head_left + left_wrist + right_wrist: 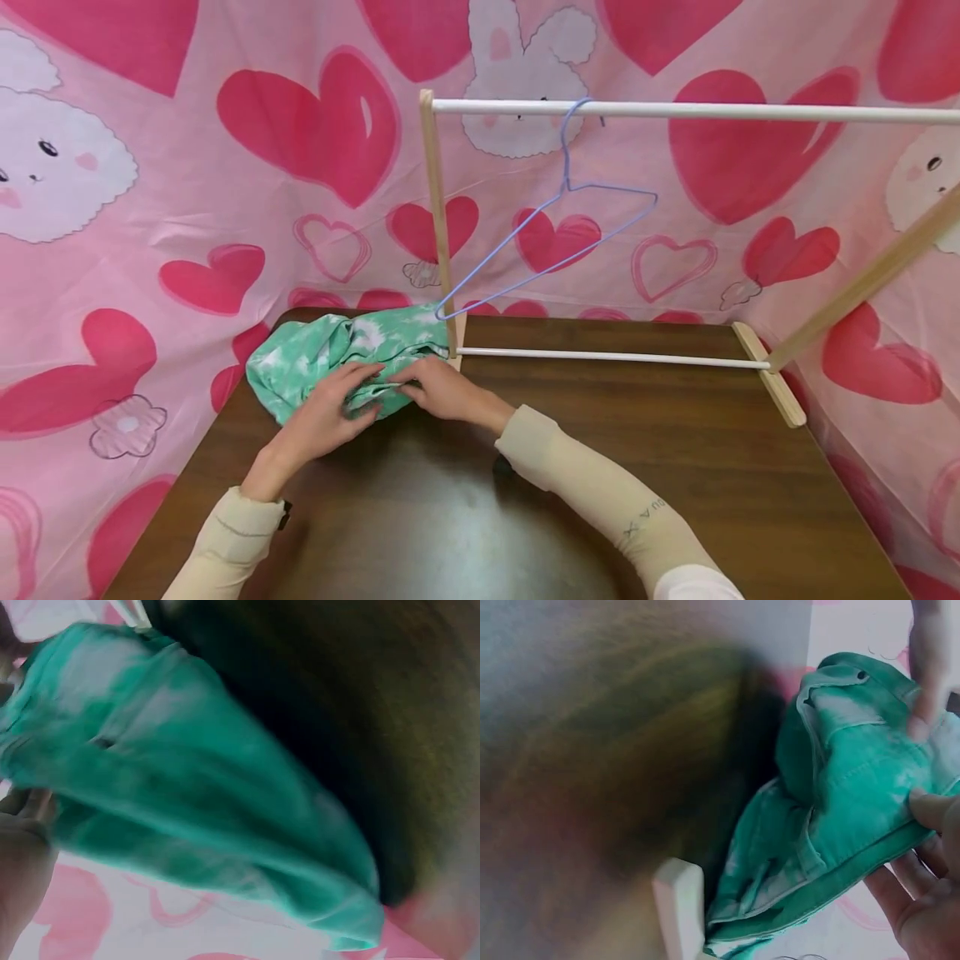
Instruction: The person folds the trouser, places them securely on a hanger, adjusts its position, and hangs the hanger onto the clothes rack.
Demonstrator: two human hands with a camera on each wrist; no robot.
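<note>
While the right hand (446, 390) pinches the green garment (303, 354), we see the left hand (327, 414) touching it (grip: cannot tell).

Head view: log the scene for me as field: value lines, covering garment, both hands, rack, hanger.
garment: green and white, bunched at the far left of the table
left hand: touching garment, grip unclear
right hand: pinching garment
rack: wooden posts, white bars
hanger: blue, hooked over top bar, no garment on it
</note>
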